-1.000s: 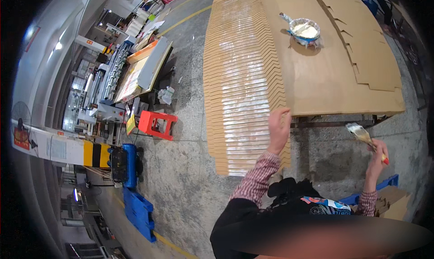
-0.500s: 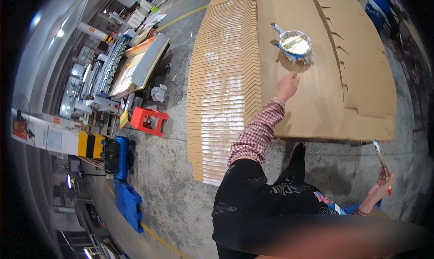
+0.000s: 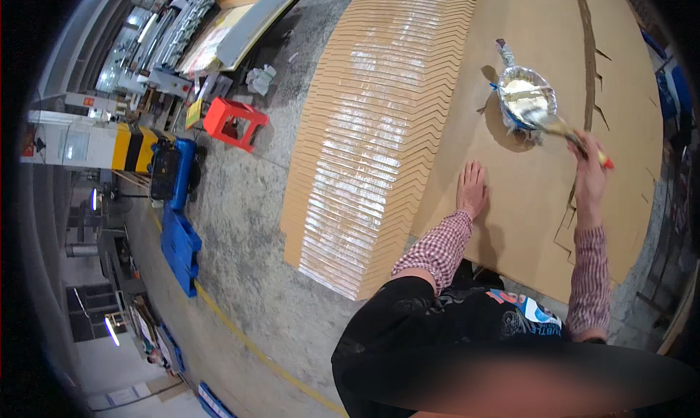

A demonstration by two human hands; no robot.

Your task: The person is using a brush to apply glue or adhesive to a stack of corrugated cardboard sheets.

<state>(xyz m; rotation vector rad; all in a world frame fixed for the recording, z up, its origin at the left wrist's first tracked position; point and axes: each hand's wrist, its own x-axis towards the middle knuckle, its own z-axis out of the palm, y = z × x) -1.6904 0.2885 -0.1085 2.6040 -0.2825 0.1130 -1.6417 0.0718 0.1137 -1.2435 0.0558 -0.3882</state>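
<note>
Right hand [image 3: 589, 176] at the pan's 5 o'clock. Grip is closed around the brush [image 3: 561, 128] by its handle; red butt end pokes out at 4 o'clock. Bristle end is at the pan [image 3: 504, 106], lower right of the rim. Pan sits on the cardboard surface [image 3: 525, 214], at 2 o'clock in the view, white paste [image 3: 516, 106] inside.

Left hand [image 3: 472, 188] is empty, spread flat, fingers toward 12, apparently resting on the cardboard. Overlapping cardboard sheets [image 3: 364, 155] at its 9 to 10 o'clock, shiny band down them.

Handling, my read: brush is light, handle stiff, bristles soft; paste could make it slippery, so hold mid-handle, clear of the bristles. Pan probably light too; take it by the wrapped stub handle [image 3: 504, 53] at 11. Sheets look thin and bendy; band may be tacky, lift by dry edges.

Unclear: bristle tips are blurred, can't tell dipped or just above. Bar across pan hard to identify. Left palm's underside hidden. Sheets' far end cut off at 12.
</note>
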